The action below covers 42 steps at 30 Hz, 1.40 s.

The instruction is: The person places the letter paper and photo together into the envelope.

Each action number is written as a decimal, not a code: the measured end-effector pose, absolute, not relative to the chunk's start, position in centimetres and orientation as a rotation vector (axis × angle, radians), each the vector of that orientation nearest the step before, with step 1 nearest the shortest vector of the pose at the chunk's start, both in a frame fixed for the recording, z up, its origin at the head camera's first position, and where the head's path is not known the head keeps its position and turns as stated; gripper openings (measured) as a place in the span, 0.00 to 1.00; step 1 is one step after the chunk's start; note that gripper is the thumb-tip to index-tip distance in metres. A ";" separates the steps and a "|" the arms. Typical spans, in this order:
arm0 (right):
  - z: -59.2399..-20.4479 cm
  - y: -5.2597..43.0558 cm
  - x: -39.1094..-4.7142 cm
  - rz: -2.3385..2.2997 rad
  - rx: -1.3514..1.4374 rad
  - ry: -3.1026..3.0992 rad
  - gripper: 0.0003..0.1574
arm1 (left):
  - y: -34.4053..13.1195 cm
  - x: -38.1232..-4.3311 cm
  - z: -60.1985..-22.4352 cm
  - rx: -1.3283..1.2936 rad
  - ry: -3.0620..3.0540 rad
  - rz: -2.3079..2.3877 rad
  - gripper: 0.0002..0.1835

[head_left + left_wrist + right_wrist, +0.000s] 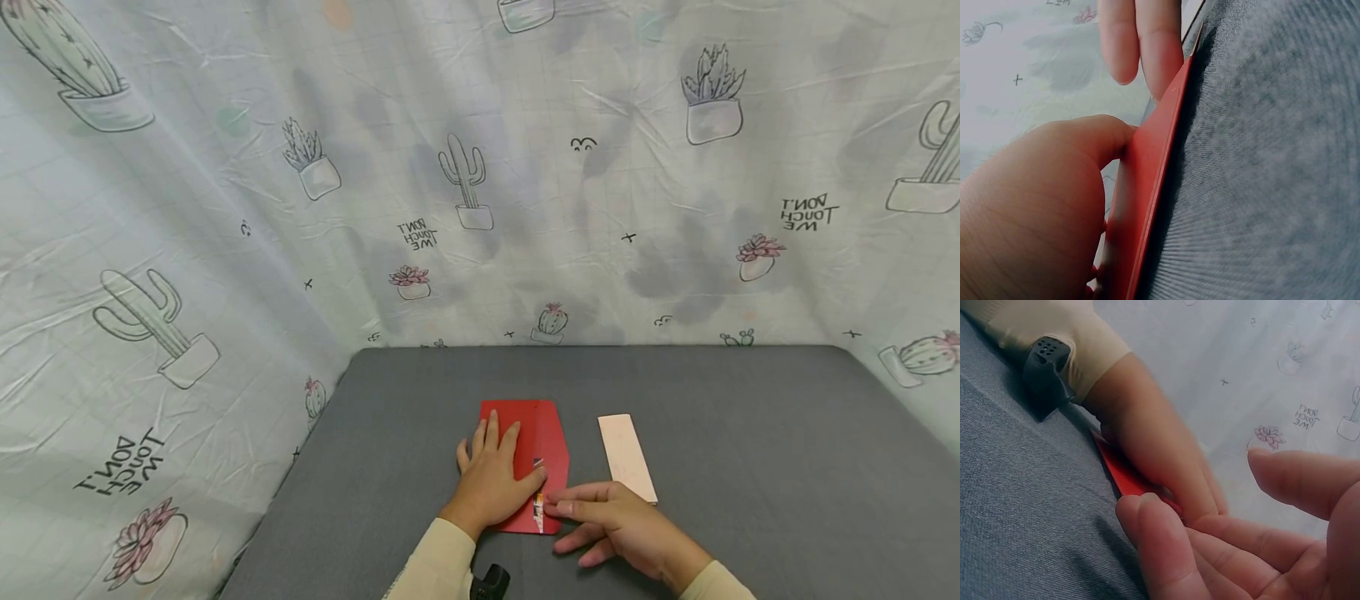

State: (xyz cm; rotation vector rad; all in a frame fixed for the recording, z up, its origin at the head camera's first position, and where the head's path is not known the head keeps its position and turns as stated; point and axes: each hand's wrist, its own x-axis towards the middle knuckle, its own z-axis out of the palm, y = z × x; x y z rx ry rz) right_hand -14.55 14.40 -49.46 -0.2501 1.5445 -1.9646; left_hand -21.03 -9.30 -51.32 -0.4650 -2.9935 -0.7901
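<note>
A red envelope (517,425) lies on the grey table, its angled flap (553,450) facing right. My left hand (491,475) rests on it with the fingers spread and the thumb near the flap's fold. Beside that thumb shows a narrow strip with white and coloured print (538,510). At the flap's lower right edge is my right hand (618,521), its fingertips right at the red paper. The right wrist view shows its thumb (1297,478) held apart from the fingers. In the left wrist view the envelope (1154,169) lies under the left thumb.
To the right of the envelope, just beyond the right hand, lies a pale pink rectangular slip (627,454). A dark wrist device (491,582) sits at the left sleeve. White curtains with cactus prints (517,208) surround the grey table (405,417).
</note>
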 end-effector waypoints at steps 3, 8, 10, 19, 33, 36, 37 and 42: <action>-49.6 14.3 -14.5 -1.966 -0.250 1.542 0.32 | -9.3 -21.0 -51.3 -0.467 -2.990 -0.791 0.47; -49.7 14.2 -14.5 -1.968 -0.244 1.539 0.33 | -9.3 -20.9 -51.3 -0.471 -2.989 -0.792 0.47; -49.8 14.1 -14.5 -1.968 -0.245 1.538 0.33 | -9.3 -20.9 -51.3 -0.473 -2.989 -0.792 0.47; -49.9 13.7 -14.3 -1.978 -0.263 1.529 0.32 | -9.2 -21.0 -51.4 -0.469 -2.990 -0.774 0.48; -49.7 13.4 -14.2 -1.965 -0.264 1.505 0.39 | -9.2 -21.0 -51.2 -0.469 -2.999 -0.797 0.49; -49.6 13.3 -14.2 -1.967 -0.255 1.496 0.41 | -9.2 -21.0 -51.2 -0.462 -3.001 -0.801 0.49; -49.6 13.2 -14.2 -1.967 -0.251 1.492 0.41 | -9.2 -21.0 -51.2 -0.461 -3.000 -0.805 0.49; -49.5 13.3 -14.2 -1.964 -0.245 1.476 0.41 | -9.0 -21.1 -51.1 -0.451 -3.003 -0.806 0.49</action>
